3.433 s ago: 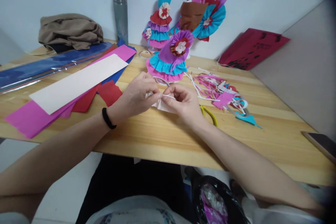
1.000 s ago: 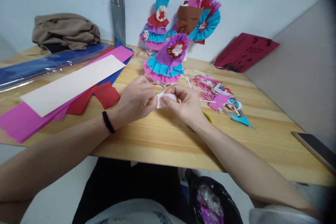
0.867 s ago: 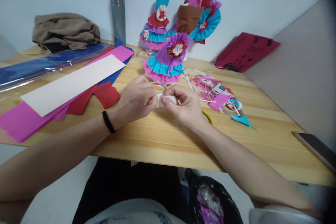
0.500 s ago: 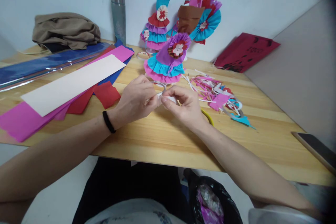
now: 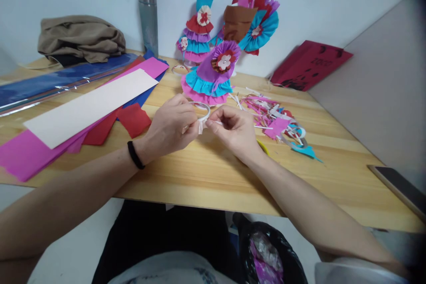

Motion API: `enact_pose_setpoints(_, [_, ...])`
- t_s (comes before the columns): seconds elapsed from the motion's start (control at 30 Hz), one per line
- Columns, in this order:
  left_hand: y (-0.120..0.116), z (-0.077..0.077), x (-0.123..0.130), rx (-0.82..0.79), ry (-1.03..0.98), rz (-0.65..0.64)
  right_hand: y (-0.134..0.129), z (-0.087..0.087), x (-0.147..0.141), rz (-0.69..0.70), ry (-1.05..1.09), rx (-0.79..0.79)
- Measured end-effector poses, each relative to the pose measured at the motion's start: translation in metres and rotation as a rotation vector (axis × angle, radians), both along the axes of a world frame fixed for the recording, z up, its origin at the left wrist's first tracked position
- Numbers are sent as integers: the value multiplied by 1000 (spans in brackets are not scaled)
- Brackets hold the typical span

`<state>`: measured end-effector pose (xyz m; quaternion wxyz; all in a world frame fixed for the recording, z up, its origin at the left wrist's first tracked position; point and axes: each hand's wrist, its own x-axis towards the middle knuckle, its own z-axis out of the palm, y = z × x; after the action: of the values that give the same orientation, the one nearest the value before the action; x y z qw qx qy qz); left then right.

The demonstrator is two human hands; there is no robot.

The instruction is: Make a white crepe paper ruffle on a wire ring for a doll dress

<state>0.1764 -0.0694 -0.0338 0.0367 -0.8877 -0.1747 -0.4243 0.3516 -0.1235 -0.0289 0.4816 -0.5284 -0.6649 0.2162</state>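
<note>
- The left hand [image 5: 173, 122] is pinched narrow, thumb against fingers, on a pleated pale paper strip [image 5: 200, 128].
- The right hand [image 5: 231, 131] pinches the same pale paper strip at its other side; the fingers hide most of it, so I can't be sure how it is folded.
- The pale paper strip is held above the worktop [image 5: 186, 177], midway between its near and far edges.
- Just behind it is a whitish ring [image 5: 208, 112], partly covered by the left hand.
- Beyond that stands a purple paper dress [image 5: 208, 71], with a tiered paper dress [image 5: 196, 44] nearer the far edge.
- Toward the left edge, a long cream sheet [image 5: 91, 106] lies over magenta paper [image 5: 23, 155], which reaches the near edge.
- A yellow handle [image 5: 264, 146] shows beside the right wrist.
- Paper scraps [image 5: 266, 111] lie toward the right edge; a phone [image 5: 399, 188] rests by the near right corner.
</note>
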Motion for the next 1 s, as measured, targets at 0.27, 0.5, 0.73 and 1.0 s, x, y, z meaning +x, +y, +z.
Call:
enact_pose_setpoints(0.27, [0, 1, 0, -1, -1, -25, 2, -1, 0, -39, -17, 19])
enact_pose_setpoints(0.5, [0, 7, -2, -28, 91, -131, 1, 5, 4, 21, -124, 101])
enact_pose_setpoints(0.73, [7, 8, -6, -118, 164, -119, 1, 4, 1, 131, -55, -65])
enact_pose_setpoints(1.0, [11, 5, -12, -366, 157, -216, -1, 6, -3, 142, 59, -112])
